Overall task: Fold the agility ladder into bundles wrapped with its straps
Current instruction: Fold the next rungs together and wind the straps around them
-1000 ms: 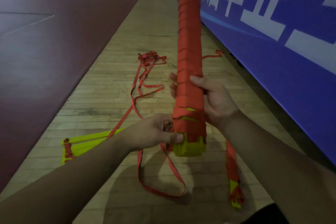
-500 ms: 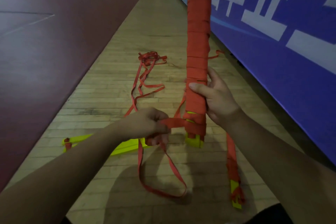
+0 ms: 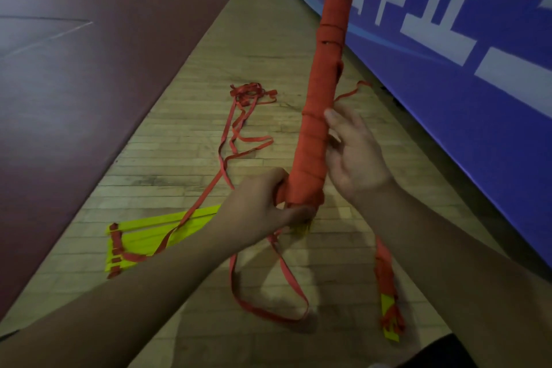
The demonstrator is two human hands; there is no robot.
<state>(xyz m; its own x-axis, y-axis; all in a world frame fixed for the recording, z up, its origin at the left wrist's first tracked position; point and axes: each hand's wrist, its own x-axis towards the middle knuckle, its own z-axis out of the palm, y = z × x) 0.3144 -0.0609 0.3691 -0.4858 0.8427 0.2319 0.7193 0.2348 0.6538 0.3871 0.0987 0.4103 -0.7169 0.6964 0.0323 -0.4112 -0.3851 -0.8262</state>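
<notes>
Gripping the bottom end of the red-wrapped bundle with the left hand, fingers curled round it and over the strap at its exit from the wrap. Resting the right hand just beside the bundle, higher up, thumb touching its side, fingers loose and spread, closed on nothing.

Held clear of the floor and tilted, long axis running up and away from the body, top end out of frame close to the blue banner. Below the left hand, 1 slack loop of strap dropping to the boards. Off to the left, yellow rungs lying flat, well apart from the bundle.

Probably down to the last turns, judging by the sliver of yellow at the bottom end.

Key relation for the coming move: loose strap below and left of the grip, crossing the bundle's axis, nearer the left hand. Right hand better placed for steadying or rotating the bundle. Some risk of turns slipping on any easing of the bottom grip.
</notes>
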